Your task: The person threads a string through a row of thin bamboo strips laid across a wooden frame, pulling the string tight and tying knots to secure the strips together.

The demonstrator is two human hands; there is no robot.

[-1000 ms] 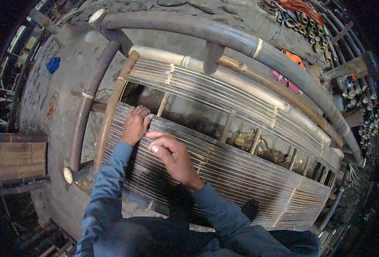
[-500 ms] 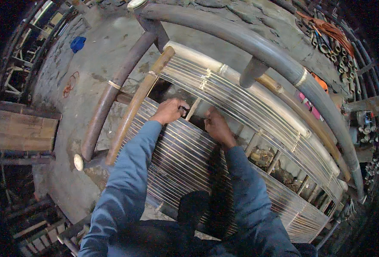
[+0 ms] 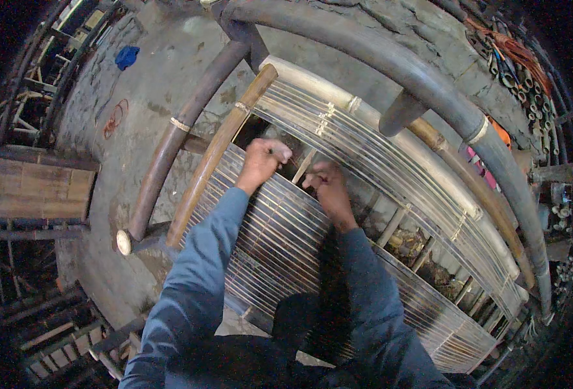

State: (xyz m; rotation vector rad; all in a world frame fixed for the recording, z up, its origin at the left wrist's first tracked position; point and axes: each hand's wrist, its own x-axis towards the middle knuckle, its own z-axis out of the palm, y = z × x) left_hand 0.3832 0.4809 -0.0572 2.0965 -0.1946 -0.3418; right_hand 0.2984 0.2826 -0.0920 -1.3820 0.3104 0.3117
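Observation:
A bamboo bench with a slatted seat (image 3: 260,233) and a slatted backrest (image 3: 364,152) lies before me. My left hand (image 3: 265,163) is over the gap between seat and backrest, near the left end. Its fingers are pinched together; what they hold, if anything, is too small to make out. Close by on the right, my right hand (image 3: 330,191) is curled beside a short bamboo crosspiece (image 3: 304,165), its fingertips turned toward the left hand. What lies in that grip is hidden too. Both forearms, in blue sleeves, reach across the seat.
A thick dark bamboo rail (image 3: 364,48) curves around the far side, and a brown side pole (image 3: 225,152) stands left of the seat. On the concrete floor (image 3: 163,71) lie a blue cloth (image 3: 126,57) and a reddish coil (image 3: 115,120). Bamboo poles (image 3: 526,97) are stacked at far right.
The whole view has shifted slightly, with the bench appearing further right. My left hand has turned and its fingers now point more to the right; my right hand's fingers have shifted toward it.

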